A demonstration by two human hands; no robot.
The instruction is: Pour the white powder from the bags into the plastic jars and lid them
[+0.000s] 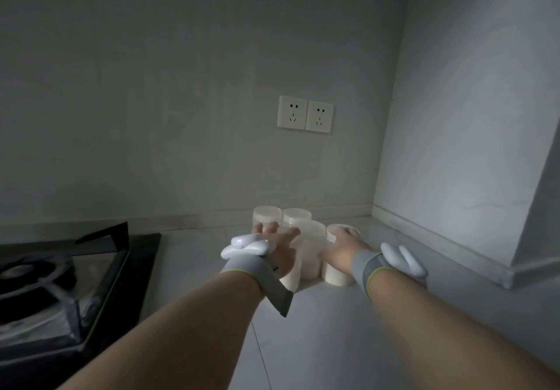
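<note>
Jars (312, 250): squat translucent plastic cylinders, white-filled.

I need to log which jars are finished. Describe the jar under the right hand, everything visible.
The front-right jar is a squat round tub of translucent-looking plastic, showing white almost to its top. It stands upright on the pale countertop, at the front right of the jar cluster, close against the middle jar; whether they touch cannot be told. A pale lid sits on it, mostly hidden by the right hand lying over it, so its tightness cannot be judged.
</note>
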